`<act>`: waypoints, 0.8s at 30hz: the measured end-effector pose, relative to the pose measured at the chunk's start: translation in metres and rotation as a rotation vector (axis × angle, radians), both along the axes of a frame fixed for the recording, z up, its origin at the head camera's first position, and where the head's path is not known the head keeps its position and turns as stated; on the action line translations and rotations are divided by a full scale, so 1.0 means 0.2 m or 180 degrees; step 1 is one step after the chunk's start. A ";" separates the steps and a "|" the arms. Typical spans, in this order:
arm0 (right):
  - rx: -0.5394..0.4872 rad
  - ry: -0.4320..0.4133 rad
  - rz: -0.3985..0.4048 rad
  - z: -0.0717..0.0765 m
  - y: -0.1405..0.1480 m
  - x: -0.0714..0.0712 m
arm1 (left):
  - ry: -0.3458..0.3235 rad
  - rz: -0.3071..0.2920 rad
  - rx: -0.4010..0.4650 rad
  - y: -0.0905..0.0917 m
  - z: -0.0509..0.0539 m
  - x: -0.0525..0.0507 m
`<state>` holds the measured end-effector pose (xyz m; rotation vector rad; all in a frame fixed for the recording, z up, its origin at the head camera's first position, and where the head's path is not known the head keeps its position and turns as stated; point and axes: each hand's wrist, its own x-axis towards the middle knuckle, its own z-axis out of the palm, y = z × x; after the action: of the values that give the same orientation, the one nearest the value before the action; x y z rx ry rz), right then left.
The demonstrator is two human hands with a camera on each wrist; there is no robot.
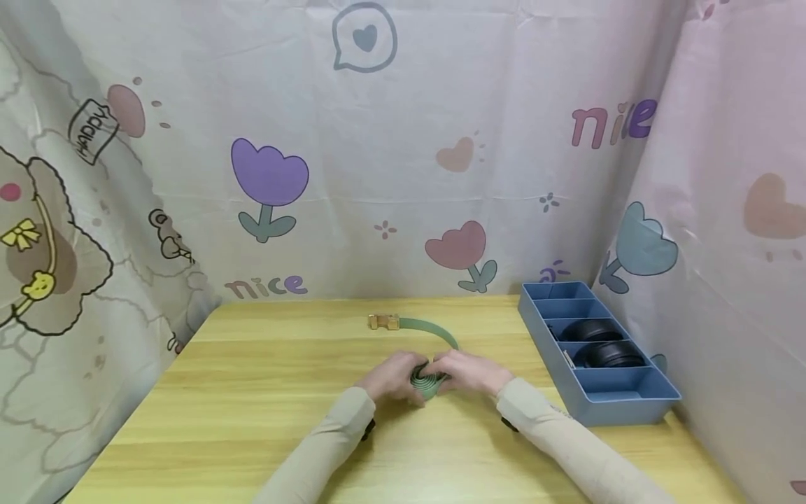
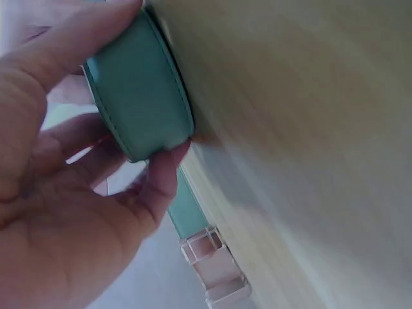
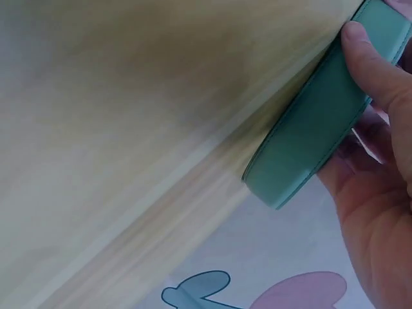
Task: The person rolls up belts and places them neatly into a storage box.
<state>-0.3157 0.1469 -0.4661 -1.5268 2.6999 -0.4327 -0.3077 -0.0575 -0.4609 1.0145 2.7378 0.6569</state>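
A green belt (image 1: pixel 425 388) is wound into a flat coil standing on its edge on the table in the head view. Its loose end curves away behind the coil to a gold-toned buckle (image 1: pixel 384 322). My left hand (image 1: pixel 393 376) grips the coil's left side; in the left wrist view its thumb and fingers curl round the stitched green band (image 2: pixel 138 93). From the right, my right hand (image 1: pixel 472 371) holds the coil too, its fingers pressed round the strap (image 3: pixel 315 119) in the right wrist view. The coil's inner end is partly hidden by my fingers.
On the right of the wooden table (image 1: pixel 252 392) stands a blue divided box (image 1: pixel 630 412). Two of its compartments hold coiled black belts (image 1: pixel 613 354). A printed curtain (image 1: pixel 378 154) hangs behind the table and at both sides.
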 end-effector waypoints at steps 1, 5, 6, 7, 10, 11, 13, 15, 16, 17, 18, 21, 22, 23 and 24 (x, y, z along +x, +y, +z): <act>0.0013 0.0010 0.0001 0.00 0.00 0.00 | -0.0038 -0.0003 -0.0010 0.00 0.00 0.00; 0.0060 0.0117 -0.0032 -0.01 -0.03 0.01 | -0.0001 0.0215 -0.0065 0.02 0.00 0.03; 0.0086 0.0134 -0.0054 -0.01 -0.03 0.01 | 0.0030 0.0292 -0.0086 0.03 0.00 0.04; 0.0107 0.0149 -0.0074 -0.01 -0.04 0.02 | 0.0048 0.0370 -0.0101 0.03 0.00 0.04; 0.0131 0.0043 -0.0085 0.00 -0.04 0.02 | 0.0191 0.0441 -0.0173 0.04 0.00 0.04; 0.0129 -0.0013 -0.0064 0.00 -0.04 0.02 | 0.0180 0.0448 -0.0171 0.04 -0.01 0.04; 0.0097 -0.0091 0.0023 0.00 -0.03 0.01 | 0.0174 0.0375 -0.0127 0.03 -0.01 0.03; 0.0054 -0.0145 0.0105 0.00 -0.02 0.00 | 0.0107 0.0266 -0.0081 0.02 -0.02 0.02; 0.0048 -0.0131 0.0132 -0.01 -0.01 0.00 | 0.0069 0.0201 -0.0049 0.01 -0.02 0.01; 0.0037 -0.0130 0.0147 -0.01 -0.01 0.00 | 0.0047 0.0148 -0.0035 0.01 -0.02 0.01; 0.0024 -0.0111 0.0154 -0.02 -0.01 0.00 | 0.0037 0.0107 -0.0036 0.00 -0.01 0.01; -0.0022 -0.0149 0.0108 -0.02 -0.01 0.00 | 0.0020 0.0141 -0.0061 0.00 0.00 0.02; -0.0035 -0.0175 0.0099 -0.01 -0.01 0.01 | 0.0035 0.0197 -0.0067 0.01 0.00 0.03; -0.0039 -0.0191 0.0090 -0.01 -0.02 0.01 | 0.0066 0.0270 -0.0101 0.01 0.00 0.04; -0.0043 -0.0183 0.0092 -0.01 -0.02 0.01 | 0.0113 0.0322 -0.0139 0.02 0.00 0.04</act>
<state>-0.3132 0.1434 -0.4681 -1.5299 2.6339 -0.4871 -0.2989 -0.0544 -0.4608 0.8918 2.8366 0.5965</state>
